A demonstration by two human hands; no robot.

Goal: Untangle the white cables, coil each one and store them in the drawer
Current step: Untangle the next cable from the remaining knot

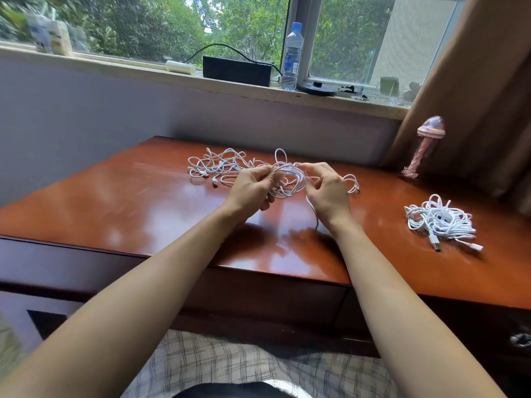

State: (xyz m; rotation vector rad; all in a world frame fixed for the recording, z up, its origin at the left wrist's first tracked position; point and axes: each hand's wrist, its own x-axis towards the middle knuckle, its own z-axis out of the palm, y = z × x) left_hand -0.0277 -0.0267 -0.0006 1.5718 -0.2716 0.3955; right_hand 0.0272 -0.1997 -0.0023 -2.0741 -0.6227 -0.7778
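My left hand and my right hand hold a partly coiled white cable between them, above the middle of the wooden desk. Both hands have their fingers curled round its loops. One end of this cable hangs down toward the desk under my right hand. A loose tangle of white cables lies on the desk behind my left hand. A bundled heap of white cables with USB plugs lies at the right. The desk drawer front is closed below the edge.
A pink bottle-shaped object stands at the desk's back right, next to a brown curtain. The windowsill holds a water bottle, a black box and small items. A metal drawer handle shows at the lower right.
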